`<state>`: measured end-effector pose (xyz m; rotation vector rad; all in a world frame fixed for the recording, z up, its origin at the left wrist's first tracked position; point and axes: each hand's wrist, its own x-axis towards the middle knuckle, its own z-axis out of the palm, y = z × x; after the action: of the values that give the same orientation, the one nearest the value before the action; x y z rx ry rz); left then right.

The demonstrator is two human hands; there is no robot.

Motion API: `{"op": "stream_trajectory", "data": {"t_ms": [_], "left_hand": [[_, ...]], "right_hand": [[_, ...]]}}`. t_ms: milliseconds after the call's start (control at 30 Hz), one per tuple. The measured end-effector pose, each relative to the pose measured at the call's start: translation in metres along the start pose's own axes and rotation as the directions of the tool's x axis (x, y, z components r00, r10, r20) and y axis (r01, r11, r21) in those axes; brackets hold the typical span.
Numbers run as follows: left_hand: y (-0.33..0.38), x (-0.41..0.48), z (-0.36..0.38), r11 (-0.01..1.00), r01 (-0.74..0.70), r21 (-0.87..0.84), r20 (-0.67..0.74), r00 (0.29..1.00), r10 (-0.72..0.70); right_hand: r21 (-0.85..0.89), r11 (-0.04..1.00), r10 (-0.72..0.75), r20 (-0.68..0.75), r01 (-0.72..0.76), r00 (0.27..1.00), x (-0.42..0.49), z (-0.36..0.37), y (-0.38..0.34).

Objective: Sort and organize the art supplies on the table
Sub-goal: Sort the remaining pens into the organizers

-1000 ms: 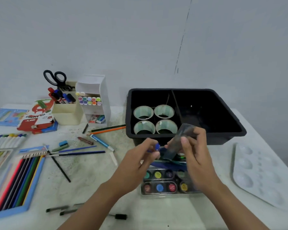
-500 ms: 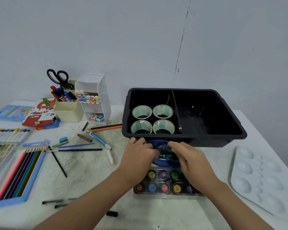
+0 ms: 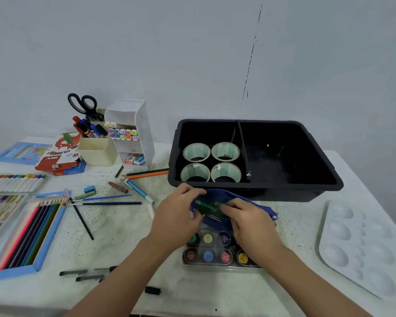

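Note:
A blue zip pouch (image 3: 249, 203) lies just in front of the black bin (image 3: 318, 188), partly on a clear case of round paint pots (image 3: 215, 255). My left hand (image 3: 176, 218) grips the pouch's left edge. My right hand (image 3: 249, 223) holds a clear greenish piece (image 3: 207, 205) at the pouch's mouth, with fingers curled round it. Several tape rolls (image 3: 210, 161) stand in the bin's left compartment; its right compartment looks nearly bare.
A white mixing palette (image 3: 361, 245) lies at the right. Loose pencils, brushes (image 3: 108, 203) and pens are strewn at centre left. A coloured-pencil box (image 3: 28, 234), pastels, a marker cup (image 3: 96, 147) with scissors and a white organiser (image 3: 130, 131) fill the left.
Both hands came down from holding the clear piece up in front of the bin to the blue pouch on the table. They now work at its mouth.

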<state>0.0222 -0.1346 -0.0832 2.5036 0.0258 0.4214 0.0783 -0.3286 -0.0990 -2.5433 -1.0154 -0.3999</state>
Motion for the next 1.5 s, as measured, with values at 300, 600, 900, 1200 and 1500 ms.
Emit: {"op": "stream_trajectory", "data": {"t_ms": [300, 600, 900, 1200, 1500], "left_hand": [[-0.002, 0.001, 0.000, 0.998, 0.030, -0.059, 0.078, 0.997, -0.025], [-0.002, -0.001, 0.000, 0.990, 0.042, -0.133, 0.074, 0.997, -0.032], [-0.009, -0.001, -0.002, 0.965, 0.083, -0.249, 0.092, 0.994, -0.062], [-0.022, 0.000, -0.041, 0.952, 0.067, -0.298, 0.248, 0.969, 0.009], [-0.072, -0.051, -0.119, 0.992, 0.125, 0.017, 0.396, 0.910, -0.121]], "right_hand": [[0.000, 1.000, -0.011, 0.004, 0.011, 1.000, 0.007, 0.018, 0.005], [0.082, 0.996, 0.024, 0.105, -0.033, 0.994, 0.009, 0.012, 0.009], [0.160, 0.980, 0.097, 0.125, -0.117, 0.987, 0.010, 0.011, 0.001], [0.395, 0.915, 0.115, -0.054, -0.084, 0.992, 0.008, -0.010, -0.031], [0.499, 0.854, -0.267, 0.179, 0.146, 0.947, 0.018, -0.002, -0.109]]}}
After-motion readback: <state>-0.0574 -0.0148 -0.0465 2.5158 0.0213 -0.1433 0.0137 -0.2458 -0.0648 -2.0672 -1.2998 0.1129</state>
